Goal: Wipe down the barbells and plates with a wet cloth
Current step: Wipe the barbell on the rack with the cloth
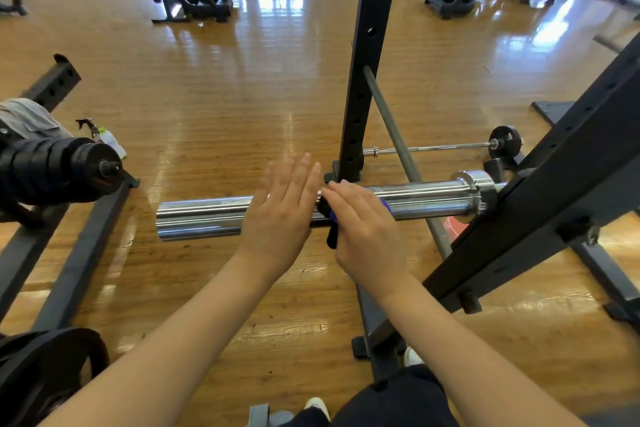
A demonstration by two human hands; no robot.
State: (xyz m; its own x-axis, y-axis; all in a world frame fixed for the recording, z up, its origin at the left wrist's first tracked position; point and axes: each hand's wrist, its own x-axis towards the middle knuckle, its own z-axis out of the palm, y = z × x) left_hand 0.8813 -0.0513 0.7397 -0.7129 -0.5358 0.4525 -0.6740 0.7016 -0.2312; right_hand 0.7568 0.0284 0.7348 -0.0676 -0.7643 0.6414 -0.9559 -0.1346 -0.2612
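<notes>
Barbell sleeve (207,217) under right hand (367,236) pressing cloth (332,236).

Both my bare forearms reach forward, converging toward the middle. My left hand (282,215) is flat, palm down, fingers straight and close together, pointing ahead. My right hand (363,232) lies just beside it, angled inward, fingers extended toward the left hand's fingertips, nearly touching them.
</notes>
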